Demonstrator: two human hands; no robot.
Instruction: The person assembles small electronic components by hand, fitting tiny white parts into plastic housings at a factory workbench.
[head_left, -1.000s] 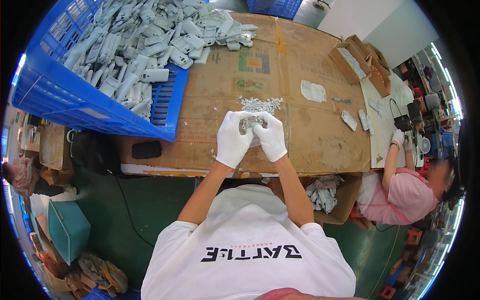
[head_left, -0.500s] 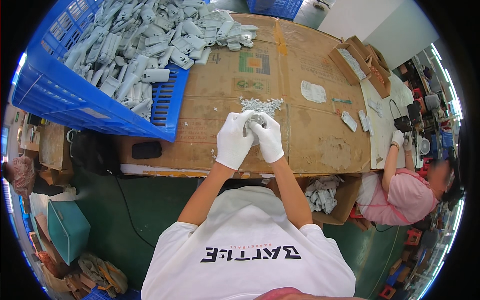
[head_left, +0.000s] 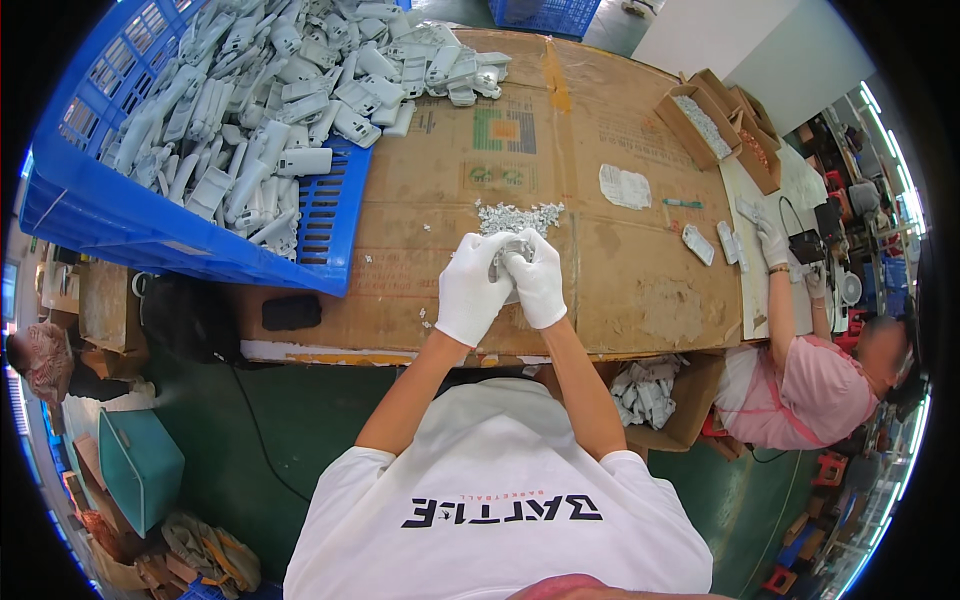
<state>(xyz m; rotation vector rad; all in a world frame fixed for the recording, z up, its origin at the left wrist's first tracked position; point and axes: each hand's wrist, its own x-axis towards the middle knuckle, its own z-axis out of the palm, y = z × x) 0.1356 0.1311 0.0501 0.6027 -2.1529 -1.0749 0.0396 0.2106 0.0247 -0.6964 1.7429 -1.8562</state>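
Both my hands wear white gloves and meet over the front middle of the cardboard-covered table [head_left: 420, 245]. My left hand [head_left: 473, 290] and my right hand [head_left: 537, 284] are closed with fingertips together around a pale plastic part [head_left: 508, 254]. Most of that part is hidden by the gloves, so its exact kind does not show. Just beyond my fingertips lies a heap of small white plastic pieces [head_left: 520, 217]. A few loose bits are scattered to the left of my left hand.
A blue crate [head_left: 190, 232] heaped with white plastic housings [head_left: 250, 155] fills the left side. At right lie a crumpled white sheet [head_left: 624, 187], a green pen-like stick [head_left: 683, 203], a white housing [head_left: 698, 245] and small-parts boxes [head_left: 700, 125]. A co-worker [head_left: 815, 390] sits far right.
My hands stay together on the part, with slight finger shifts. The co-worker's gloved hand has reached farther forward, to a pale piece on the side table. The view has shifted slightly.
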